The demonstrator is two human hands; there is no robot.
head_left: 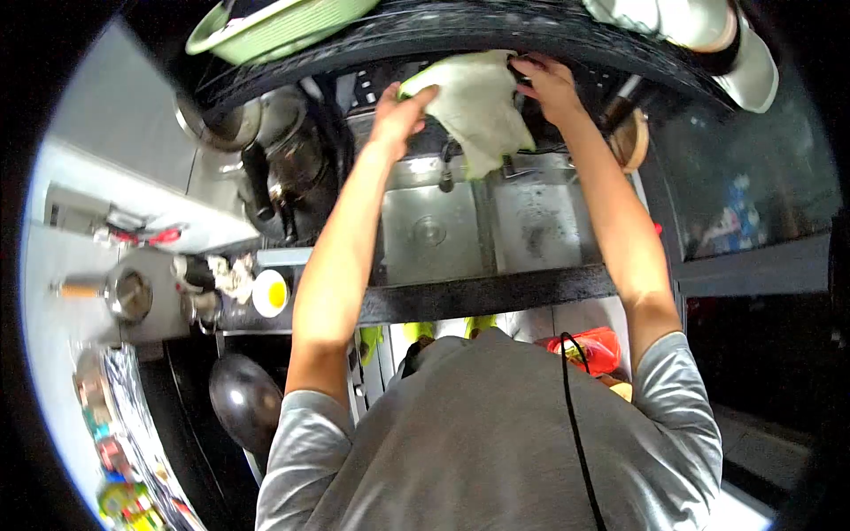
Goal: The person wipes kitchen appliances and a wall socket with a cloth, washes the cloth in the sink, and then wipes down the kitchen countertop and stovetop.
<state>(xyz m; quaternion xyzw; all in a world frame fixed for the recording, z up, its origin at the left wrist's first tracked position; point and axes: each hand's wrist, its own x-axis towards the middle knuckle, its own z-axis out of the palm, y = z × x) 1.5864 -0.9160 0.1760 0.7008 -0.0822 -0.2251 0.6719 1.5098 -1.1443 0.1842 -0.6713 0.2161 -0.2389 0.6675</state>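
A pale cloth with green edging (482, 102) hangs spread out above the back of the sink, under the front of a black rack. My left hand (403, 117) pinches its left edge, the thumb lying over the fabric. At the upper right corner, my right hand (544, 87) is closed on the cloth, though the fingertips are partly hidden. The lower tip of the cloth droops close to the faucet (446, 173). Below it lies a steel double sink, with a left basin (429, 232) and a right basin (540, 228).
Overhead, the black rack (460, 19) bears a green basket (279, 31) and white dishes (748, 66). Pots (292, 146) stand left of the sink. A white bowl with yellow contents (270, 293) is by the left counter edge. A wok (245, 400) sits lower left; a red bag (593, 350) is on the floor.
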